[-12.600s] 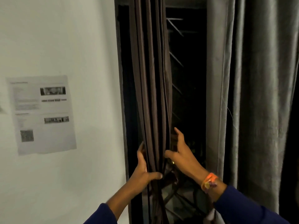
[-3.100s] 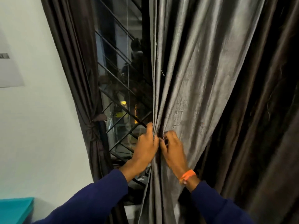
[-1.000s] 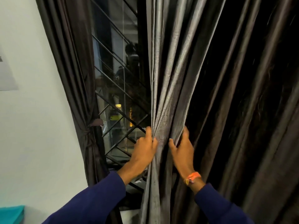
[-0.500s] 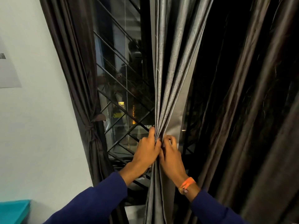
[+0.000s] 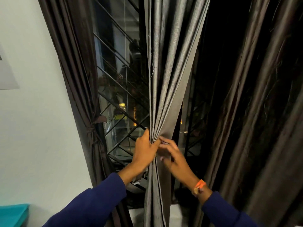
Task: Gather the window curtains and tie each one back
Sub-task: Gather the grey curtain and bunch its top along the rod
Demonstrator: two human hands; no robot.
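Window-side curtain (image 5: 170,79), left hand (image 5: 145,153) gripping

A white wall (image 5: 37,128) filled the left side, with the lower corner of a printed paper sheet (image 5: 6,76) stuck to it near the left edge. At the bottom left corner sat the edge of a teal object (image 5: 13,215), too cropped to identify. Behind the glass of the window (image 5: 118,122), a black metal grille (image 5: 124,136) of slanted, crossing bars showed against the night, with small yellow lights (image 5: 122,105) glowing outside.
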